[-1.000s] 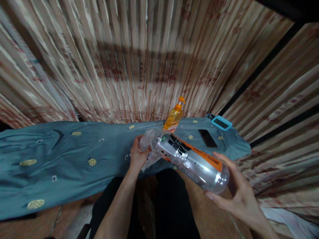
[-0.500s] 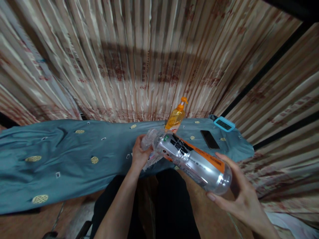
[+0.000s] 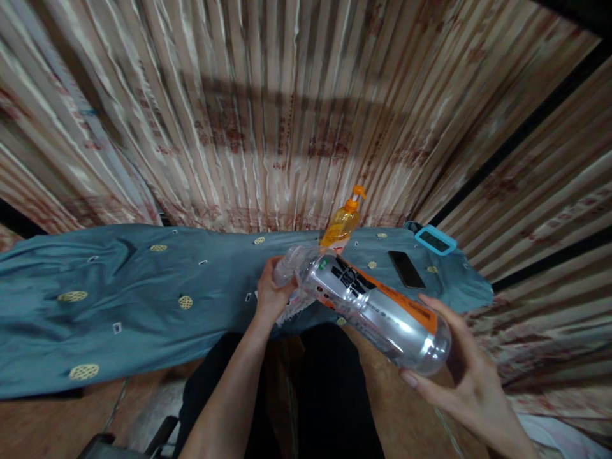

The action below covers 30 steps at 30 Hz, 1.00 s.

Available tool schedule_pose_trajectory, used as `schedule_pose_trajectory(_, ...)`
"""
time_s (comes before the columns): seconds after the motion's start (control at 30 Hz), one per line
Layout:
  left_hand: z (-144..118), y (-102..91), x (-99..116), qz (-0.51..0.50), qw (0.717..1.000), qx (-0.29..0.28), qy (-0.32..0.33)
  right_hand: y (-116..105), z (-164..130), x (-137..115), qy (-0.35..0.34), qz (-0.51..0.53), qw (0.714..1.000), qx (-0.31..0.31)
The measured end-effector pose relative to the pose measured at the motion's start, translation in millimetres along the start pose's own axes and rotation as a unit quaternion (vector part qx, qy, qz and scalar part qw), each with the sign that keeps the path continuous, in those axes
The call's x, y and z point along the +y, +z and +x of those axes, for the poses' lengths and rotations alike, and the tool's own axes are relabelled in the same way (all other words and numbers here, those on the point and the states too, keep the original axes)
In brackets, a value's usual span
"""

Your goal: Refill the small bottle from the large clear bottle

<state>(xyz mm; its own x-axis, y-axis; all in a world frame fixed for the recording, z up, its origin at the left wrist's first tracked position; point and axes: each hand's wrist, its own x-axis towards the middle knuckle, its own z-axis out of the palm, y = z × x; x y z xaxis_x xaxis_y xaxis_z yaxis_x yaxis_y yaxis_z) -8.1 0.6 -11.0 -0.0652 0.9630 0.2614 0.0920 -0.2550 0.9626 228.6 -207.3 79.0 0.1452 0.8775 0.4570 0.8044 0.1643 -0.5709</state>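
A large clear plastic bottle [image 3: 373, 306] with a silver, orange and black label is tilted across the front of me, its base low to the right. My right hand [image 3: 471, 376] grips the base, thumb below and fingers above. At the other end, my left hand [image 3: 275, 290] is closed around the clear neck end. Whether a separate clear piece is in those fingers, I cannot tell. Some crinkled clear plastic [image 3: 292, 307] with print shows just beneath the left hand. Behind the bottle stands a pump bottle [image 3: 340, 226] of yellow liquid with an orange top.
A grey-blue cloth [image 3: 143, 306] with yellow pineapple prints covers the long surface before me. On its right part lie a black phone [image 3: 406, 269] and a blue-framed digital clock [image 3: 435, 240]. Pleated curtains [image 3: 268, 127] hang close behind, and a dark pole [image 3: 521, 137] slants at the right.
The whole view has shifted slightly, so things sit a little farther right. Both hands keep the same hold on the bottle, which stays at nearly the same tilt.
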Motion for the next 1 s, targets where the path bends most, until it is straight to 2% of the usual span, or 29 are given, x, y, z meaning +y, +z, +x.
schedule_pose_trajectory(0.5,-0.2,0.0,-0.2,-0.003,1.0,0.003,-0.002,2.5,-5.2,-0.2,-0.012,-0.007,1.0,0.009)
schedule_pose_trajectory(1.0,-0.1,1.8,-1.7,-0.015,1.0,-0.003,0.004,4.8,-9.6,1.3,0.015,0.022,1.0,0.003)
